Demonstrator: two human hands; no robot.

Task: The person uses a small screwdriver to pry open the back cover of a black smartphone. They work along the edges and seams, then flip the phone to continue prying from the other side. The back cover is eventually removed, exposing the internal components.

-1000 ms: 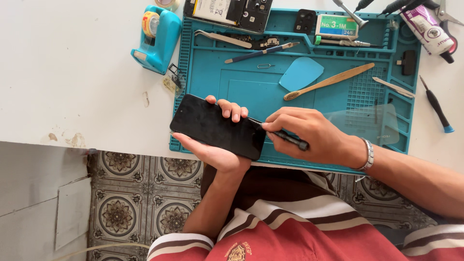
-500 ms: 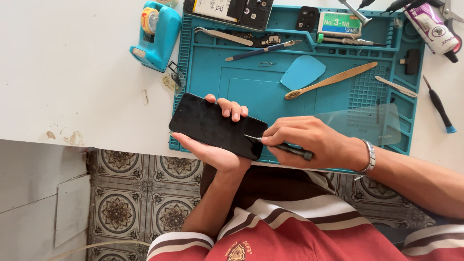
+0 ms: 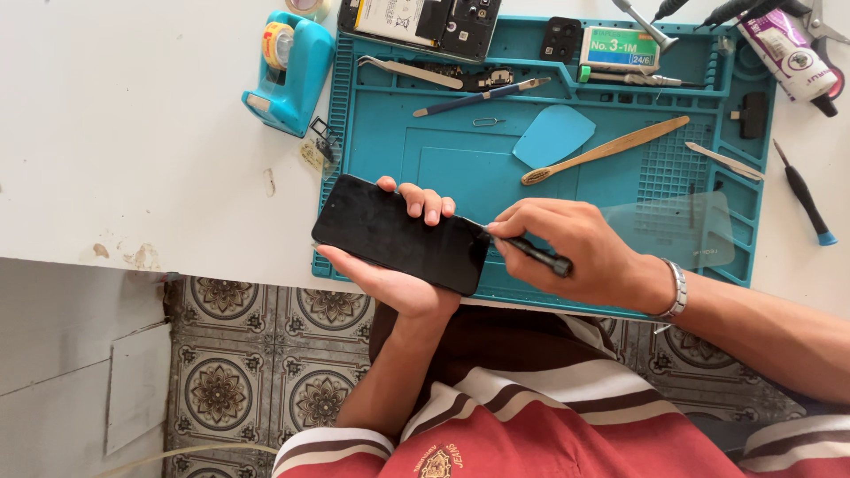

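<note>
Open white bench (image 3: 133, 133) surface along the left edge, tape dispenser (image 3: 288, 71) near the far edge beside the teal mat (image 3: 460, 159), mat centre bare, far edge crowded with tweezers (image 3: 407, 71), wooden brush (image 3: 606, 150), blue pick (image 3: 553, 135), clear screen film (image 3: 682, 232) toward the right edge.

One black slab-shaped phone (image 3: 398, 233), one thin black-handled tool (image 3: 531, 254), one blue silicone work mat (image 3: 460, 164), one blue tape dispenser (image 3: 289, 73), two pairs of metal tweezers (image 3: 409, 71) (image 3: 724, 160), one wooden-handled brush (image 3: 604, 150), one blue plastic pick (image 3: 553, 136), one clear glass sheet (image 3: 675, 230).
</note>
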